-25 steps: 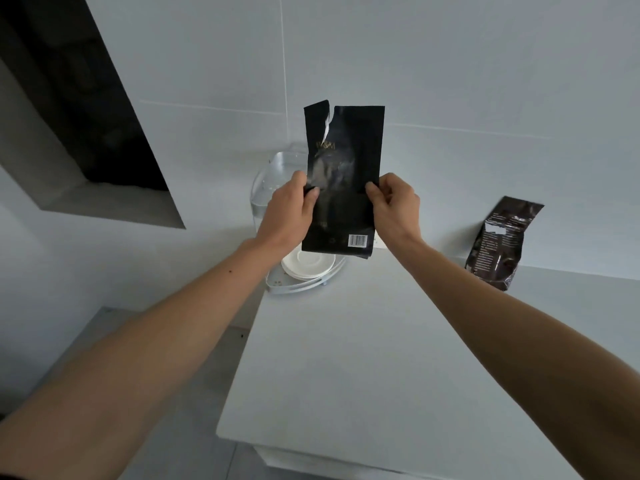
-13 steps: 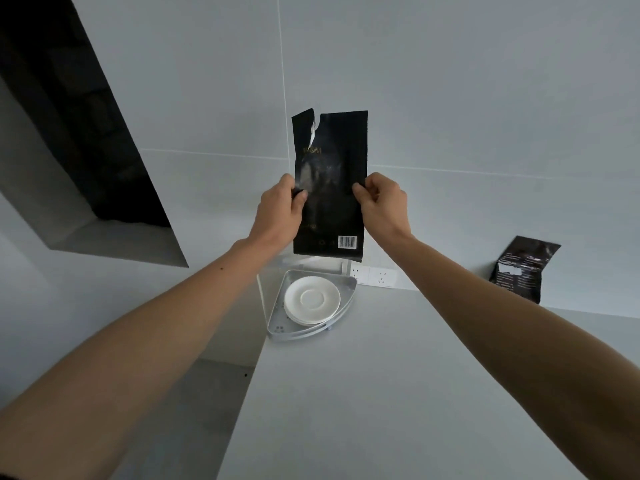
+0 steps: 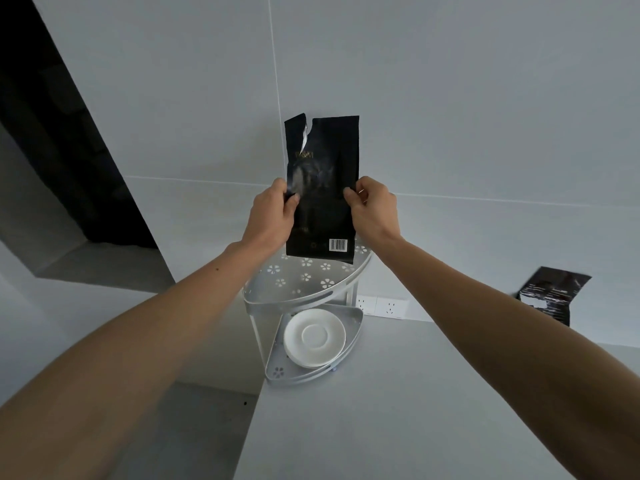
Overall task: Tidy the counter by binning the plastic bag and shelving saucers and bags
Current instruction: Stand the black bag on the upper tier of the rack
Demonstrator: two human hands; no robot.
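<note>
Above the corner rack's [image 3: 304, 292] upper tier, the left hand [image 3: 272, 216] and right hand [image 3: 372, 209] pinch the side edges of an upright black bag [image 3: 322, 188]. White saucers [image 3: 314, 337] sit on the rack's lower tier; a second bag [image 3: 550, 294] leans against the wall, well right of the rack.
</note>
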